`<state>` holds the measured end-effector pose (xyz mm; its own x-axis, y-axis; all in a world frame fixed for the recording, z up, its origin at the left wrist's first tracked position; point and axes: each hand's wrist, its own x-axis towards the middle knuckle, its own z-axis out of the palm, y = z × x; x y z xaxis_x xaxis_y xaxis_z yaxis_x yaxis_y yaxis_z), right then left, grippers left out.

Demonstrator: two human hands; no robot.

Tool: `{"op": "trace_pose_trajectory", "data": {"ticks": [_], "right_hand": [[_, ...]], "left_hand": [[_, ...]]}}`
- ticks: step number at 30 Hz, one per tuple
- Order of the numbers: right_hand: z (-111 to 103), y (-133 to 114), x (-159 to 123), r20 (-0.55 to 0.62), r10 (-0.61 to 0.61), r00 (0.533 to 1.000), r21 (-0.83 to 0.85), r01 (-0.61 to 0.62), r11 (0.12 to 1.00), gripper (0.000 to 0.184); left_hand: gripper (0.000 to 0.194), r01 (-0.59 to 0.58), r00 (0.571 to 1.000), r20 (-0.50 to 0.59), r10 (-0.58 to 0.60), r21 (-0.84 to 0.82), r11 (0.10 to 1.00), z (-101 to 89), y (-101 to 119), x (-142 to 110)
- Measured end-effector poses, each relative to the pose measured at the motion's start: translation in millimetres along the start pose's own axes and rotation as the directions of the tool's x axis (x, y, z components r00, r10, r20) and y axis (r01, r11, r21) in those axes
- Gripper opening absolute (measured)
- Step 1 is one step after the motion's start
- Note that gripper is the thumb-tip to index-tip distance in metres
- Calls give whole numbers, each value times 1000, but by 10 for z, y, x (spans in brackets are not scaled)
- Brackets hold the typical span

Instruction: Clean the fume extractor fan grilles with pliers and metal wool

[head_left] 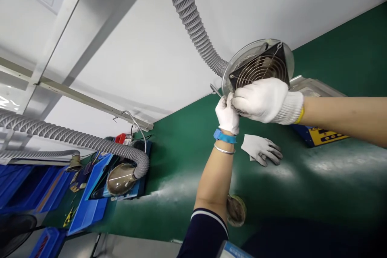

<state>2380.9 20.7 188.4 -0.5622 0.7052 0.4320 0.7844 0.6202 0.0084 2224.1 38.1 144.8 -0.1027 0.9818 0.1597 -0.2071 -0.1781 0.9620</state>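
My left hand, in a white glove with a blue band at the wrist, is closed with its fingertips pinched at the lower rim of a round clear hood. My right hand, also in a white knitted glove, is closed right beside it, its fingers curled and meeting the left fingertips. What they pinch is hidden. A thin curved metal rod shows just left of the left fingertips. Inside the hood sits a black square fan with a round wire guard, partly covered by the right hand.
A grey ribbed hose joins the hood. On the green bench lie a loose grey-tipped glove and a round brownish container. A blue-yellow box stands behind the right forearm. Another hose with hood and blue bins are at left.
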Motion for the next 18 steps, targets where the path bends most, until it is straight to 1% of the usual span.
{"op": "trace_pose_trajectory", "data": {"ticks": [1, 3, 5, 6, 9, 11, 13, 15, 16, 18], "right_hand": [[2, 23, -5, 5, -56, 998, -53, 56, 997, 38], [-12, 147, -69, -25, -119, 993, -157, 114, 981, 42], [-33, 254, -133, -84, -143, 986, -226, 121, 967, 42], [-40, 264, -141, -107, -150, 983, -245, 120, 962, 41], [-43, 146, -83, -117, -96, 988, -238, 65, 969, 40], [-40, 115, -67, -64, -63, 996, -215, 48, 975, 38], [-44, 226, -123, 27, -65, 998, -197, 69, 978, 35], [-54, 395, -210, 67, -42, 997, -180, 53, 982, 33], [-57, 449, -236, 51, -26, 998, -177, 35, 984, 32], [-51, 421, -215, -51, -21, 998, -186, 11, 983, 33]], "left_hand": [[30, 17, 1000, -1, -17, 17, 1000, -13, 1, 1], [35, 82, 997, -1, -82, 54, 995, -43, 3, -7], [40, 119, 993, 2, -119, 57, 991, -56, 0, -17], [41, 118, 993, 6, -118, 43, 992, -53, -3, -19], [42, 107, 994, 18, -107, 23, 994, -36, -11, -16], [44, 105, 994, 27, -107, 49, 993, -50, -11, -16], [46, 112, 993, 27, -115, 79, 991, -83, -12, -20], [47, 120, 992, 24, -123, 82, 989, -103, -19, -23], [47, 120, 992, 21, -121, 67, 991, -99, -25, -21], [45, 109, 994, 17, -110, 22, 994, -58, -34, -11]]}}
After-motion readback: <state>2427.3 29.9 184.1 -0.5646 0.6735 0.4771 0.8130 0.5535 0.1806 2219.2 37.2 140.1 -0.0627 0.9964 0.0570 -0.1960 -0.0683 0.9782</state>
